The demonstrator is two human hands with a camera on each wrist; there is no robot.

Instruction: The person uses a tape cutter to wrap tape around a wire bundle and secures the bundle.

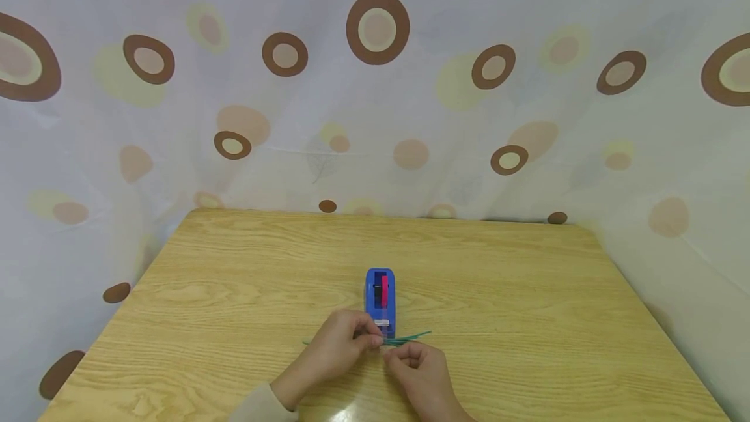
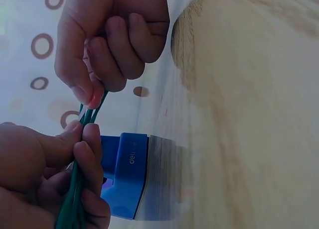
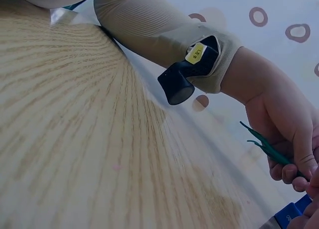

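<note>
My left hand [image 1: 342,344] grips a bundle of thin green strands [image 1: 404,340] crosswise just in front of a blue tape dispenser [image 1: 372,298]. The strands stick out past both sides of the hand. From the dispenser's cutter, a faint strip of clear tape [image 1: 385,331] runs toward the bundle. My right hand [image 1: 423,373] has thumb and forefinger pinched at the tape's near end, close below the bundle, its other fingers curled. In the left wrist view, the right fingertips overlap the strands [image 2: 75,194] just beyond the left hand's fingers. The dispenser [image 2: 130,164] stands behind them.
A pink-red tape roll [image 1: 385,292] sits in the dispenser. The wood-grain table [image 1: 234,279] extends around the hands, with a patterned curtain [image 1: 375,96] behind it and at both sides. The left sleeve carries a small black camera [image 3: 192,69].
</note>
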